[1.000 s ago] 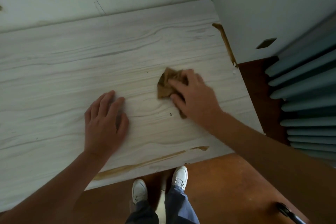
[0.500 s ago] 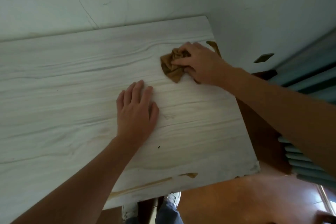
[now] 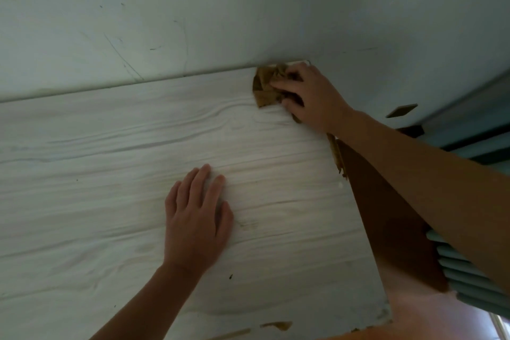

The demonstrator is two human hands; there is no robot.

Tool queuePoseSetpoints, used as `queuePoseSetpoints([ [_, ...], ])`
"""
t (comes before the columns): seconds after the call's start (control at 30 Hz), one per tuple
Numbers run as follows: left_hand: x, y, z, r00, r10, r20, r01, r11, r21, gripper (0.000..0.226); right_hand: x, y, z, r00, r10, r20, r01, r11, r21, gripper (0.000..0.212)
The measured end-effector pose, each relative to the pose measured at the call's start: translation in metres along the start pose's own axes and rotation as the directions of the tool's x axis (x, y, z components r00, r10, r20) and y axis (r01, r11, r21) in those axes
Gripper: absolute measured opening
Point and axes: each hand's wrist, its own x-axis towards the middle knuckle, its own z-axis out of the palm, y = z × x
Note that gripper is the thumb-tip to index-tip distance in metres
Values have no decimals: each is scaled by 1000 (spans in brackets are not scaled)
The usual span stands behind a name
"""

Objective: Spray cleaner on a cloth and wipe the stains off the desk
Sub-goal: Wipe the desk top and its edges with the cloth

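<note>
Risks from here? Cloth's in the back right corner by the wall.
The right hand works the cloth right at the wall; it may smear grime onto the paint.
The ragged brown edge strip lies just below that wrist; the cloth could snag it coming back.
The dark speck near the left hand might get missed.

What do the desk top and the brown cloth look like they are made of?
The desk looks like board under a pale, matte wood-grain laminate: brown core shows at the chipped front edge. The cloth looks like soft tan fabric, matte; it bunches into creases under the right hand. Fibre unclear.
</note>
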Motion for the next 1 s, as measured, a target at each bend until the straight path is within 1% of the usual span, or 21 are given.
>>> queuePoseSetpoints([
  [0.07,0,0,0,1000,1,-5,-1,1000,-3,52,-14,3,-1,996,-85,13,85,996,-13,45],
  [0.13,1,0,0,1000,-2,-6,2,1000,-3,52,-12,15,-6,987,-158,31,160,983,-93,46],
  [0.2,1,0,1,1000,-1,-10,1,1000,-1,52,3,31,-10,989,-145,18,146,974,-172,48],
  [0.27,1,1,1,1000,3,-14,-3,1000,3,51,16,42,-13,995,-98,-7,95,978,-186,48],
  [0.4,0,1,1,1000,1,-12,-1,1000,9,52,20,42,-14,998,-58,-8,57,991,-123,48],
  [0.5,0,1,1,1000,-3,-11,3,1000,2,52,1,33,-10,999,-29,-26,27,997,-77,47],
  [0.63,0,1,2,1000,4,-28,-5,1000,-12,52,-48,20,-11,999,-37,-26,36,998,-42,59],
  [0.7,0,1,2,1000,5,-28,-5,1000,-6,52,-60,23,-15,996,-84,-13,83,995,-55,57],
  [0.77,0,1,2,1000,4,-19,-4,1000,2,52,-53,34,-18,994,-107,-14,105,988,-111,52],
  [0.8,1,1,2,1000,4,-12,-4,1000,4,52,-43,41,-18,996,-90,-27,86,988,-132,51],
  [0.87,0,0,2,1000,1,-6,-1,1000,3,52,-22,50,-15,998,-10,-67,2,992,-129,52],
  [0.93,0,0,3,1000,-1,-9,1,1000,0,52,-4,54,-11,993,78,-92,-85,994,-75,53],
  [1.0,-1,0,3,1000,0,-17,0,1000,0,52,3,52,-6,989,110,-101,-114,993,-36,50],
])
